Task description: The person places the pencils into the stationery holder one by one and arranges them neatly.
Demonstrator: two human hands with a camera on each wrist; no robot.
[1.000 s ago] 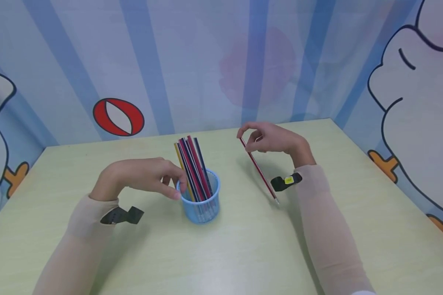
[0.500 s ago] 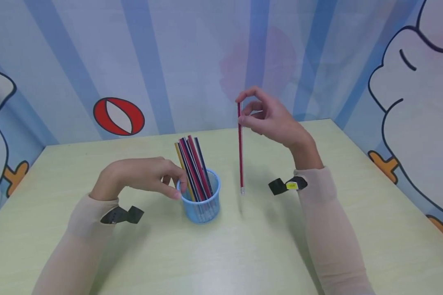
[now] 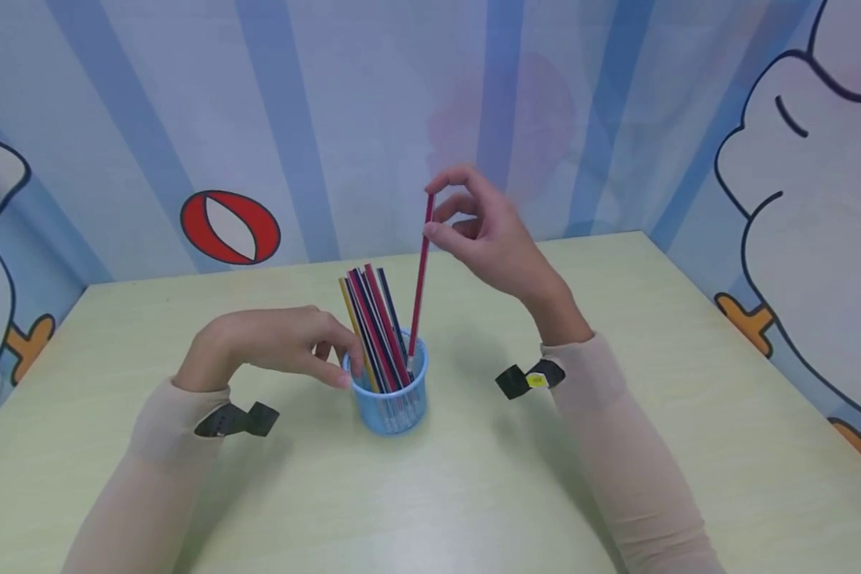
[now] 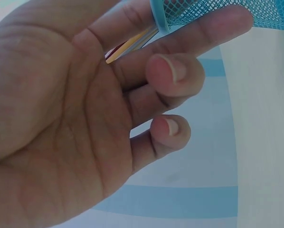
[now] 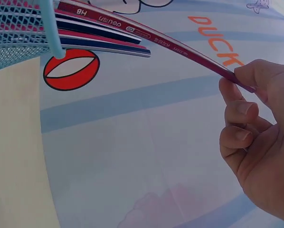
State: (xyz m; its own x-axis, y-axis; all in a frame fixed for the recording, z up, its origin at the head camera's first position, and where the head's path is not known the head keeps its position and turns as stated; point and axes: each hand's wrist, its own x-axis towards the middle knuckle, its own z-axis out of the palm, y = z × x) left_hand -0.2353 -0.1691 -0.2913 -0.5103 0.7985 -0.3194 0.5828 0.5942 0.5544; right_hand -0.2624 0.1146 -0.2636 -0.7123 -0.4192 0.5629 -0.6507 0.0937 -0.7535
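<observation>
A blue mesh pencil cup (image 3: pixel 395 410) stands upright on the table, with several red, dark blue and yellow pencils (image 3: pixel 376 331) leaning in it. My left hand (image 3: pixel 287 343) holds the cup's left rim, its thumb outside and a finger over the edge. In the left wrist view, another finger (image 4: pixel 213 31) lies along the mesh (image 4: pixel 270 12). My right hand (image 3: pixel 484 235) pinches a red pencil (image 3: pixel 421 279) near its upper end. The pencil tilts slightly, and its lower, pale-tipped end is inside the cup's mouth at the right. Lettering shows along this pencil (image 5: pixel 151 35) in the right wrist view.
The pale table (image 3: pixel 430 502) reaches back to a printed, blue-striped backdrop (image 3: pixel 380 119). A black device (image 3: pixel 237 418) is worn on the left wrist and another (image 3: pixel 531 379) on the right.
My right hand has lifted the red pencil off the table, turned it nearly upright and carried it left, so its lower end is in the cup's mouth. The left hand has stayed put.
</observation>
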